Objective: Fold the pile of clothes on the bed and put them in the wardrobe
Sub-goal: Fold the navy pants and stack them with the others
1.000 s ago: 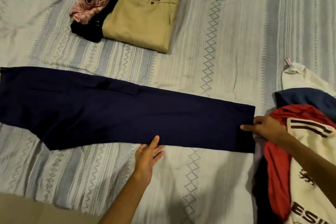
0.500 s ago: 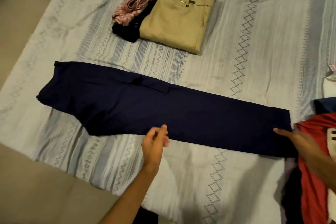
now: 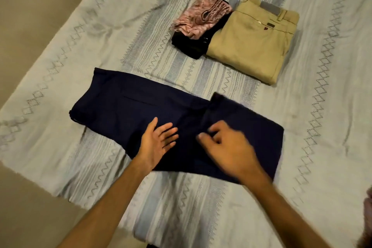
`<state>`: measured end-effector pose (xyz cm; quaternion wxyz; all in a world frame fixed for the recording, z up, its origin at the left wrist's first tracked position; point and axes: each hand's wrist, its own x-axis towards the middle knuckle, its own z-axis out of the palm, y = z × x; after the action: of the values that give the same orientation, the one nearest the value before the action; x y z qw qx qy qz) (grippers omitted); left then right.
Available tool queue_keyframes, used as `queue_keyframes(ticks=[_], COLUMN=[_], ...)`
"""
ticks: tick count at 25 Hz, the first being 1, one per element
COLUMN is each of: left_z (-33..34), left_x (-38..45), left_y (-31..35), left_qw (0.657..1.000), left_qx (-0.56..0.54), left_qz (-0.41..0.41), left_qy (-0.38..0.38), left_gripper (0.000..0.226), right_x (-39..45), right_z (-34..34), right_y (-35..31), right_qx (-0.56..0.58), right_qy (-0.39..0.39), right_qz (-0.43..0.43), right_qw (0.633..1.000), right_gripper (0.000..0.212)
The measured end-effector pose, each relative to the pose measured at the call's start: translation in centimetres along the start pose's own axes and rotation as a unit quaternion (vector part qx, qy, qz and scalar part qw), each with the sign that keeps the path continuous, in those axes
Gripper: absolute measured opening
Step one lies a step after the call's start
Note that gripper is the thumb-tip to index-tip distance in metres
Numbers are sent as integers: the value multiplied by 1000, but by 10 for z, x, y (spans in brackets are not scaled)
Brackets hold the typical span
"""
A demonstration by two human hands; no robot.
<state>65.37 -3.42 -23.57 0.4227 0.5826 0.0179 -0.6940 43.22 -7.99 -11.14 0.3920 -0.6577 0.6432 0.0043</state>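
Navy trousers (image 3: 124, 110) lie across the middle of the bedsheet (image 3: 70, 50), waist end to my left, the leg end doubled back over the middle so its hem runs as a ridge just above my right hand (image 3: 225, 147).

Left hand (image 3: 159, 143) — palm down, fingers straight and spread, resting flat on the cloth near its front edge.

Right hand — over the folded-back layer, fingers curled, thumb and forefinger close together at the hem. Blurred, so I cannot tell whether they actually pinch the cloth or only touch it.

The fold sits on the right side of the trousers, its far corner (image 3: 218, 96) a little raised.

Beyond, toward the head of the sheet: folded khaki trousers (image 3: 249, 46), waistband away from me. Touching their left edge, a black garment (image 3: 191, 46) with a crumpled pink patterned one (image 3: 199, 18) on top of it.

At the right border, low down, a sliver of some other fabric (image 3: 368, 205) — too little shows to name it.

Tan floor (image 3: 30, 2) to the left of the sheet.
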Motion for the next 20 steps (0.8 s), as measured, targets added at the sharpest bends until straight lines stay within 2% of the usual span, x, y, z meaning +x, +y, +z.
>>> queue_keyframes(ticks=[2, 3, 5, 6, 8, 10, 11, 12, 14, 15, 16, 18, 19, 20], left_z=[-6, -8, -12, -11, -6, 3, 8, 15, 24, 25, 23, 12, 4, -3], left_x=[26, 35, 42, 42, 39, 40, 40, 41, 41, 39, 38, 33, 31, 29], left_y=[17, 21, 21, 16, 10, 4, -1, -8, -22, -26, -27, -24, -21, -19], left_qw=[997, 991, 975, 968, 950, 905, 874, 844, 802, 798, 815, 868, 876, 868], left_qx=[73, 121, 203, 232, 298, 412, 474, 526, 588, 591, 565, 482, 467, 483], left_qz=[-36, -47, -44, -31, 15, 61, 77, 87, 100, 109, 115, 111, 110, 113], left_qy=[-12, -31, -75, -92, -96, -83, -74, -64, -44, -43, -46, -45, -40, -31], left_gripper=[71, 70, 63, 56, 43, 51, 57, 62, 61, 54, 46, 37, 37, 39], right_x=[7, 1, -22, -32, -36, -26, -18, -10, 4, 10, 13, 18, 20, 23], right_z=[78, 109, 147, 152, 148, 120, 101, 82, 50, 42, 37, 32, 30, 29], right_y=[-9, -3, 19, 36, 72, 101, 113, 127, 152, 162, 169, 184, 185, 187], right_qx=[-12, -17, 8, 39, 81, 70, 66, 78, 202, 283, 330, 341, 342, 339], right_qy=[-103, -146, -148, -104, 67, 229, 281, 314, 302, 260, 212, 167, 159, 148], right_qz=[-5, -4, -5, 2, 34, 99, 145, 192, 312, 352, 358, 328, 309, 297], right_qw=[995, 989, 989, 994, 994, 966, 946, 927, 878, 853, 847, 865, 873, 880], right_gripper=[47, 43, 22, 19, 38, 35, 32, 45, 65, 65, 63, 62, 59, 56])
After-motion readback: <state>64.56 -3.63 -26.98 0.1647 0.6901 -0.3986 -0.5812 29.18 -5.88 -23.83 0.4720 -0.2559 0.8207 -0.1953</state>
